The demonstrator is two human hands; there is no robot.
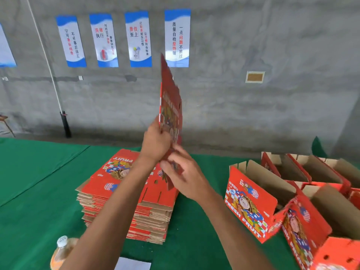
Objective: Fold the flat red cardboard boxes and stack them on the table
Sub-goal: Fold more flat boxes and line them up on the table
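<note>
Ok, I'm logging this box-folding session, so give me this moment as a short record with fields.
held item: flat red cardboard box, upright, edge-on to the camera
left hand: grips the box's lower edge
right hand: fingers at the box's bottom, blurred
supply: stack of flat red cardboard boxes, under the hands
finished: folded open-topped red boxes, at right
surface: green cloth-covered table
also: orange drink bottle, near edge

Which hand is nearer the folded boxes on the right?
Right. The right hand holds the flat box's lower edge, on the folded boxes' side; the left hand grips it farther left.
</note>
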